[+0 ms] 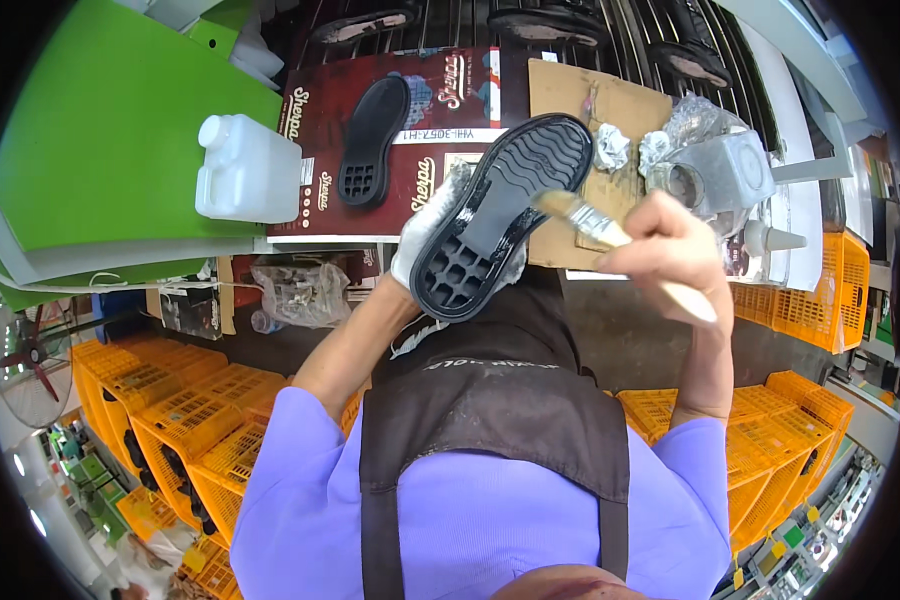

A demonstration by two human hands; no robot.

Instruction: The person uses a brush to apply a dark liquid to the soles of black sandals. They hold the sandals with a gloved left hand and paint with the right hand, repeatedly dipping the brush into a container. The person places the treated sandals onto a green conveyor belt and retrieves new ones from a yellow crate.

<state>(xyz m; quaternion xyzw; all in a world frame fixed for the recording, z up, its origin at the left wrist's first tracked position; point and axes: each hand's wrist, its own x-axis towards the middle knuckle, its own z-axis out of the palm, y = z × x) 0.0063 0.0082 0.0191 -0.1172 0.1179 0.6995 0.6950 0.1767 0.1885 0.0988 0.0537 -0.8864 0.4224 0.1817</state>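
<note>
Two hands share the work on one black shoe sole (pixel 492 212), which the left hand (pixel 420 235), in a white glove, holds up near the middle of the view, above the person's dark apron (pixel 500 410). The sole's toe points toward 1 o'clock and its heel toward 7 o'clock, with wavy ridges across the forefoot, square pockets in the heel and glossy patches along the edges of the waist. The left fingers grip the sole from beneath and from its side, mostly hidden by it. The right hand (pixel 675 250), bare, has its fingers closed around the pale handle of a flat brush (pixel 592 224); the bristles point toward 10 o'clock and lie over the sole's right edge, though whether they touch it cannot be told. Taking the held sole as the clock's centre, a second sole (pixel 374 140) lies at 10 o'clock on maroon printed cardboard (pixel 315 200), and a white plastic jug (pixel 250 168) stands beyond it, between 9 and 10. Brown cardboard (pixel 567 92) lies at 1 o'clock, crumpled white paper (pixel 611 147) at 2, a translucent container (pixel 735 170) between 2 and 3, and a white bottle with a conical nozzle (pixel 770 238) at 3. Black footwear (pixel 545 27) rests on a barred rack toward 12, while orange crates stand at 8 o'clock (pixel 185 395) and between 4 and 5.
</note>
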